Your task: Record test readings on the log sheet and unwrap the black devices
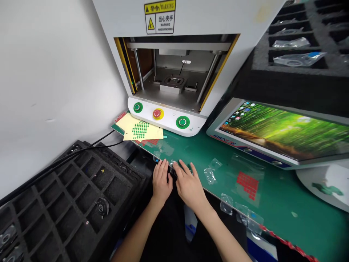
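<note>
Two bare hands meet at the near edge of the green mat (272,196), and what they hold is hard to make out: a small dark part (172,173) shows only as a sliver between them, mostly hidden under the fingers. The left hand (161,179) lies palm down with its fingers pressed together, tips pointing away from the person and touching the part's left side. The right hand (188,183) is also palm down, fingers slightly spread, angled toward the left hand with its index tip on the part; whether either thumb pinches it cannot be told. Both forearms rise from the bottom edge, cut off there. Just right of the right fingers lie clear plastic bags (209,175); further right a sheet of red stickers (247,184). Well beyond the fingertips stands the press machine (174,109), with a yellow sticker sheet (139,129) before it.
</note>
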A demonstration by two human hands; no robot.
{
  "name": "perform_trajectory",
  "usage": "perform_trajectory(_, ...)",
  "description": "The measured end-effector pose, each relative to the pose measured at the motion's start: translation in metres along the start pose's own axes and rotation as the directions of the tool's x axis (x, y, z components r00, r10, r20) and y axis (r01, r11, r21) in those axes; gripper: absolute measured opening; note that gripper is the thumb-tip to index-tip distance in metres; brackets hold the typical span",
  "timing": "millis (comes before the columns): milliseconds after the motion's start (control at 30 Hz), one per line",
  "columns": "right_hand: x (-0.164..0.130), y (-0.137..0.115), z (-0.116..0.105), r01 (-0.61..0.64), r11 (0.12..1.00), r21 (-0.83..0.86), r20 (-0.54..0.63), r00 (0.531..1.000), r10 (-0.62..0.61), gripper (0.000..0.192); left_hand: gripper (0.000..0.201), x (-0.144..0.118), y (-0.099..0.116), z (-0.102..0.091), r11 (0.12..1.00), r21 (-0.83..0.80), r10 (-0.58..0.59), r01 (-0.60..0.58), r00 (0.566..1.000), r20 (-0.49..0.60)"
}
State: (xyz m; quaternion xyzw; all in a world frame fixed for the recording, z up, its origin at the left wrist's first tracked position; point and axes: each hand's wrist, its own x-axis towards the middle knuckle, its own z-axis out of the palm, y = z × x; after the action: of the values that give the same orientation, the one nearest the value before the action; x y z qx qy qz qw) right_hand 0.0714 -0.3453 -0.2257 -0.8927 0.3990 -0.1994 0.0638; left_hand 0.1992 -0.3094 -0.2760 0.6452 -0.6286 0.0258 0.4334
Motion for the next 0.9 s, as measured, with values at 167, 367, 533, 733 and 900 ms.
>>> perform_trajectory(167, 0.001, -0.001, 0.003, -0.022, 0.999, 0.031, 0.007, 1.000, 0.021, 0.049, 0.052, 0.018, 0.021, -0.012, 0.915, 0.404, -0.087, -0.015, 0.968, 0.233)
perform_trajectory(367, -0.004, 0.004, -0.012, 0.042, 0.995, 0.095, -0.123, 0.992, -0.030, 0.047, 0.051, 0.033, 0.036, -0.035, 0.880, 0.472, -0.110, -0.060, 0.940, 0.324)
perform_trajectory(533, -0.058, 0.004, -0.029, 0.163, 0.981, 0.104, -0.415, 0.904, -0.106, 0.029, 0.069, 0.033, 0.026, -0.043, 0.908, 0.419, -0.176, 0.009, 0.916, 0.361)
perform_trajectory(733, -0.139, 0.004, -0.022, 0.193, 0.978, 0.084, -0.410, 0.901, -0.143, 0.025, 0.090, 0.035, 0.015, -0.032, 0.905, 0.425, -0.232, 0.025, 0.865, 0.444)
perform_trajectory(900, -0.169, 0.019, -0.008, 0.116, 0.985, 0.128, -0.459, 0.887, -0.045, 0.021, 0.096, 0.042, 0.027, -0.035, 0.886, 0.462, -0.274, 0.047, 0.856, 0.438)
